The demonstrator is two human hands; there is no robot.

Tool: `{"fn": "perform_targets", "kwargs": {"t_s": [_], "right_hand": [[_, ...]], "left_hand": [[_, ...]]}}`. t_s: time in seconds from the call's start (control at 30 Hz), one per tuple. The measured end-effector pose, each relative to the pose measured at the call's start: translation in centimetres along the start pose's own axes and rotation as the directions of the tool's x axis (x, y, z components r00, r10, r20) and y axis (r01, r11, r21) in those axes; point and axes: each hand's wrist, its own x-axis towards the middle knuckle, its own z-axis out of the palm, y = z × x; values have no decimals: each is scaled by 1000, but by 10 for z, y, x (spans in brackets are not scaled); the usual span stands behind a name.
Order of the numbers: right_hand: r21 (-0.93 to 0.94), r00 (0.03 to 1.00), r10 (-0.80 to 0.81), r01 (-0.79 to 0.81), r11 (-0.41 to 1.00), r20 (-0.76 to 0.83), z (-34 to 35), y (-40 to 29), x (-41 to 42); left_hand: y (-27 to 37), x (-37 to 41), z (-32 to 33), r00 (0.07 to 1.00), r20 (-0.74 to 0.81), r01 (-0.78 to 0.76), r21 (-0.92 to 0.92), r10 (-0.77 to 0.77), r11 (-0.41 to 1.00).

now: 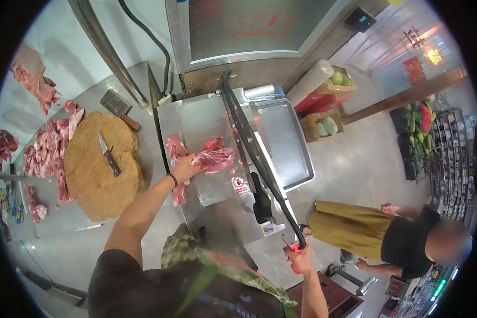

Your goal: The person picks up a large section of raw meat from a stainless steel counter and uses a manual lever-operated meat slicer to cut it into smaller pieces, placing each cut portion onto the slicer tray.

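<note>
My left hand (185, 170) grips a raw piece of red meat (216, 159) on the steel bed (206, 115) of a meat and bone cutter. The meat's far end lies close to the blade (244, 163), apparently just short of it. Another strip of raw meat (177, 147) runs beneath my left wrist at the bed's left edge. My right hand (301, 257) is closed around the red handle (296, 267) at the near end of the cutter's long black lever arm (258, 151). The arm slants across the machine. A steel tray (288, 139) sits beyond the blade, to the right.
On the left, a knife (109, 154) lies on a round wooden chopping block (87, 175), with a cleaver (117, 106) behind it. Raw meat cuts (49, 147) line the steel counter. A person (381, 234) stands at right near a maroon cabinet (326, 296). Boxed melons (326, 126) sit beyond the tray.
</note>
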Motion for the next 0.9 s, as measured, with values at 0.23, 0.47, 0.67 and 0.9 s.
{"fn": "perform_targets", "kwargs": {"t_s": [0.23, 0.47, 0.67, 0.9], "right_hand": [[11, 993, 83, -84, 996, 86, -32, -122, -51], [-24, 985, 85, -83, 996, 150, -47, -223, -73], [-68, 980, 150, -143, 987, 128, -47, -269, -85], [-14, 982, 136, -136, 991, 133, -41, -218, -69]], "left_hand": [[26, 33, 31, 849, -339, -262, 396, 405, 880], [29, 81, 62, 762, -507, -131, 488, 403, 863], [60, 80, 119, 775, -582, -106, 263, 245, 959], [62, 94, 140, 836, -477, -138, 297, 272, 945]]}}
